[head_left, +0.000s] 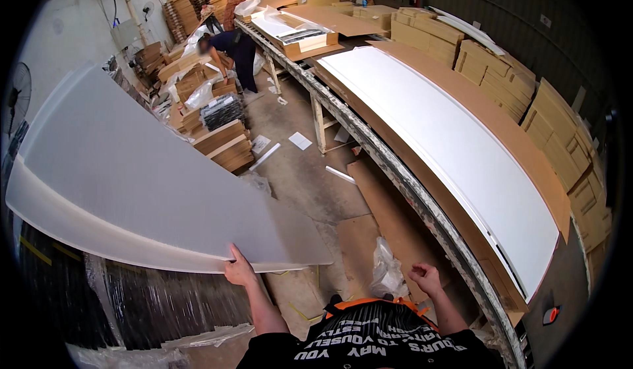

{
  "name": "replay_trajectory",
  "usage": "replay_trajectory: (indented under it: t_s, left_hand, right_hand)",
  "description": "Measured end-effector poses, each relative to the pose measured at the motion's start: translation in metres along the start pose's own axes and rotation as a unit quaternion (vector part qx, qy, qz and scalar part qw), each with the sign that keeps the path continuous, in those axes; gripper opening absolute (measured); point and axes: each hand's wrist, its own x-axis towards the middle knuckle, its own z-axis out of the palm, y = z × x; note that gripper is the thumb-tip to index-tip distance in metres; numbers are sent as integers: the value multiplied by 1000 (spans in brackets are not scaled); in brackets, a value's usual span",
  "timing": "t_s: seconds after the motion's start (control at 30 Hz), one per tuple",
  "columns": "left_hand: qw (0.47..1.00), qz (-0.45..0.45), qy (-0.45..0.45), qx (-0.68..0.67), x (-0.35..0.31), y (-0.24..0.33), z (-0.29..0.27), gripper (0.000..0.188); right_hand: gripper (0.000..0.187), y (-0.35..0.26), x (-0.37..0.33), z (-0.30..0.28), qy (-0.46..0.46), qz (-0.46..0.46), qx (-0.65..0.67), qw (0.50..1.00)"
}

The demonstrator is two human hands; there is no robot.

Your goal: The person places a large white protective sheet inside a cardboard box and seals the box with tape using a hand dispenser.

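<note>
To my left lies a stack of large pale grey sheets, perhaps packing foam, with a thick layered edge facing me. My left hand grips the near edge, one digit on the top face and the other fingers partly hidden at the edge. My right hand is held in the air in front of me, fingers loosely curled and slightly apart, with nothing visible in it. Right of it, a long white panel lies in an opened brown cardboard carton on a long conveyor-like bench.
Dark film-wrapped goods stand beneath the sheets. Clear plastic film and cardboard lie by the bench. A co-worker bends over carton piles at the far left. Flat carton stacks line the right.
</note>
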Motion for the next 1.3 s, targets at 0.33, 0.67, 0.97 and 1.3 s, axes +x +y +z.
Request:
replay_trajectory:
  t_s: [0.33, 0.67, 0.97, 1.3]
  left_hand:
    - [996, -14, -30, -78, -10, 28, -19, 54]
    - [956, -91, -28, -277, -29, 44, -41, 70]
    - [905, 299, 204, -225, -11, 36, -79, 80]
    - [790, 212, -136, -560, -51, 72, -82, 34]
  right_hand:
    - [34, 6, 7, -2, 12, 5, 9, 1000]
    - [33, 17, 6, -1, 19, 7, -4, 1000]
    - [34, 3, 3, 14, -7, -10, -21, 1000]
    - [75, 20, 9, 21, 19, -64, -23, 997]
